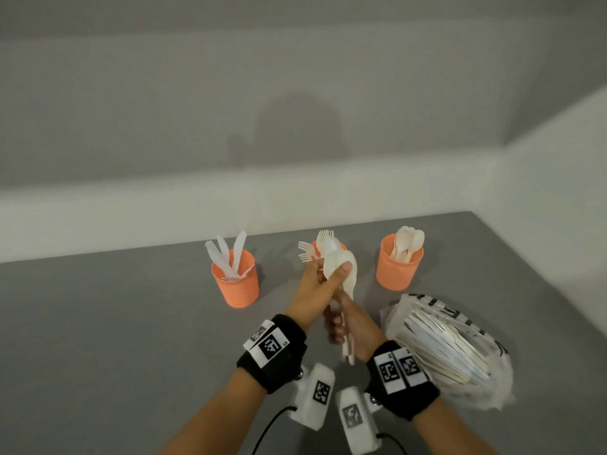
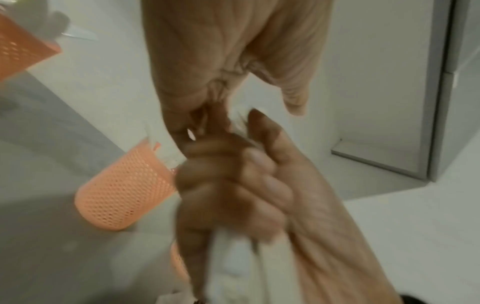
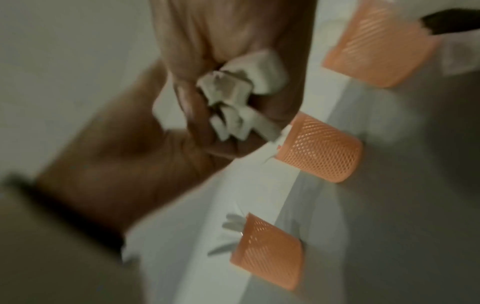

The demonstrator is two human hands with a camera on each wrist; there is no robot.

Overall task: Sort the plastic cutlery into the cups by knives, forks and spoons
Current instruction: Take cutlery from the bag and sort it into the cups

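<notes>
Here both hands raised — right hand [image 1: 345, 326] grip clenches cutlery bundle [image 1: 340, 267], left hand [image 1: 317, 289] pinches top.

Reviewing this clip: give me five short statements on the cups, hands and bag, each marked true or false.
1. The left cup holds knives. True.
2. The right cup holds forks. False: it holds spoons.
3. Both the left hand and right hand grip one cutlery bundle. True.
4. The plastic bag is empty. False: cutlery still lies in it.
5. One cup lies on its side. False: the left and right cups stand upright; the middle cup is mostly hidden.
</notes>
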